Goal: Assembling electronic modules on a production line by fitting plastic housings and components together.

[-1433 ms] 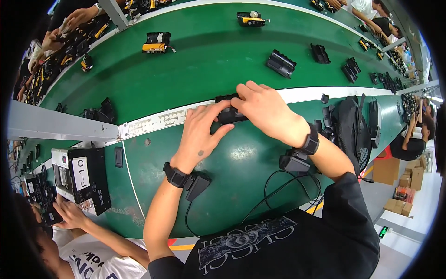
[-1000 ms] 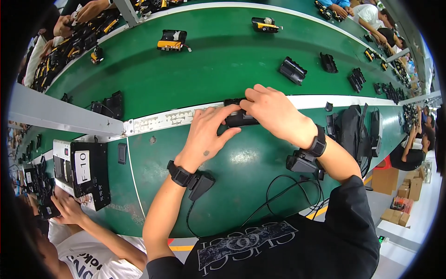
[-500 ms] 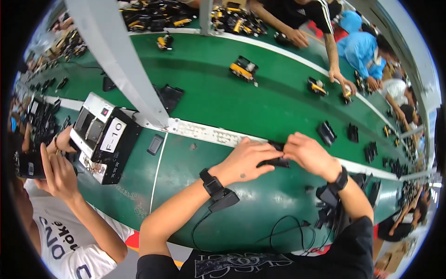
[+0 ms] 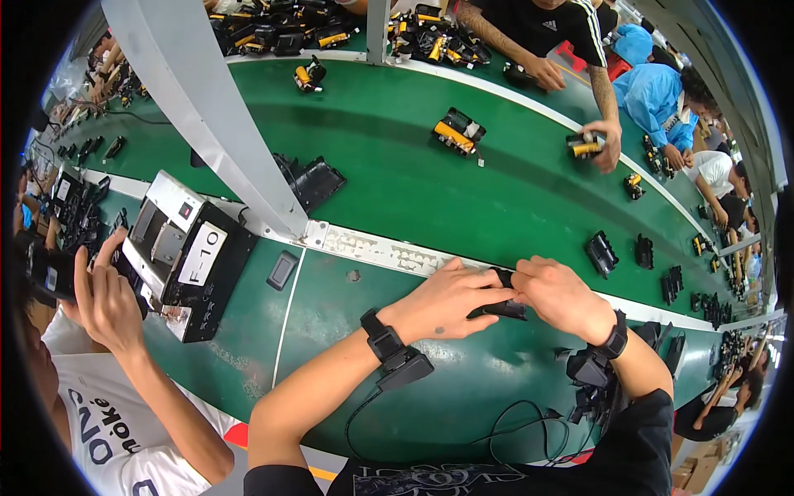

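Green table [image 4: 397,422] meets a white rail [image 4: 372,248], with a post [image 4: 211,116] and a machine [image 4: 217,289] at left. Beside the rail, the left hand [image 4: 459,302] holds a black case [image 4: 511,312] between thumb and fingers; the right hand [image 4: 561,299], fingers curled, grips its right side. Beyond, a co-worker [image 4: 529,31] holds a yellow-and-black part [image 4: 585,149].

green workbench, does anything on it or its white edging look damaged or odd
Mildly: the white edging left of the left hand is blotched, perhaps worn. Below it, the green workbench shows a dark blemish, and pale scuffs beside the black-and-white machine.
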{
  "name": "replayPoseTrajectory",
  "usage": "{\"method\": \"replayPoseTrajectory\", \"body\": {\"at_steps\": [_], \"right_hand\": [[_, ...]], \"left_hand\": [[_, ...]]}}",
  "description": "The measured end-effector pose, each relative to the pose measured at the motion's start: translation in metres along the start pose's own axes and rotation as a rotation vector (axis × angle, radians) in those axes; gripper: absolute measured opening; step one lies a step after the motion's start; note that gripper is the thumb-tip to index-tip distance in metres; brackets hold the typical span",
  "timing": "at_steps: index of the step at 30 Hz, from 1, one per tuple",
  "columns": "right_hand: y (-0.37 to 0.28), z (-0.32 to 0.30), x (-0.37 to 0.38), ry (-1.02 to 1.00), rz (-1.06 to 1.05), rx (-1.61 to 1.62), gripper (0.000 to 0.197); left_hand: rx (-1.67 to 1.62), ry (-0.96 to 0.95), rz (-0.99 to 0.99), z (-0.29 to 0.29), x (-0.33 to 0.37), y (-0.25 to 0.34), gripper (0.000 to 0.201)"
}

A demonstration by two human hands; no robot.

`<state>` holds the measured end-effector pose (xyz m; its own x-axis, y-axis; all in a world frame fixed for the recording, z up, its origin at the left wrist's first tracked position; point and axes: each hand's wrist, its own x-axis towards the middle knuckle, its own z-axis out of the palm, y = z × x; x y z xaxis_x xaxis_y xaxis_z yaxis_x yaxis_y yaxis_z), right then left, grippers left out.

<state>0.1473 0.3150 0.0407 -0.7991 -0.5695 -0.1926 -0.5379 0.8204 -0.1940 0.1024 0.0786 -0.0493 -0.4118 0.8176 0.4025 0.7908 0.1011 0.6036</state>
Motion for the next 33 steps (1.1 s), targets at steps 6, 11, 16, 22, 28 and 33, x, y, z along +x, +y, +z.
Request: {"method": "replayPoseTrajectory", "body": {"at_steps": [6,11,16,22,28,33], "right_hand": [[-0.014,0.011,-0.004,0.085,0.042,-0.218,0.014],[-0.012,0.017,-0.015,0.095,0.082,-0.210,0.013],[-0.006,0.014,-0.004,0.025,0.051,-0.179,0.012],[-0.011,0.016,-0.003,0.028,0.077,-0.185,0.012],[-0.013,0.019,-0.002,0.043,0.104,-0.187,0.012],[-0.005,0.021,0.006,0.152,0.175,-0.184,0.012]], "left_hand": [[0.108,0.021,0.052,0.000,0.001,-0.005,0.043],[0.126,0.074,0.028,0.009,-0.005,-0.001,0.043],[0.130,0.081,0.029,0.011,-0.004,-0.001,0.042],[0.112,0.087,0.007,0.010,-0.003,0.004,0.038],[0.040,0.096,-0.033,0.012,-0.006,-0.001,0.038],[-0.025,0.198,-0.106,0.002,-0.010,-0.008,0.046]]}}
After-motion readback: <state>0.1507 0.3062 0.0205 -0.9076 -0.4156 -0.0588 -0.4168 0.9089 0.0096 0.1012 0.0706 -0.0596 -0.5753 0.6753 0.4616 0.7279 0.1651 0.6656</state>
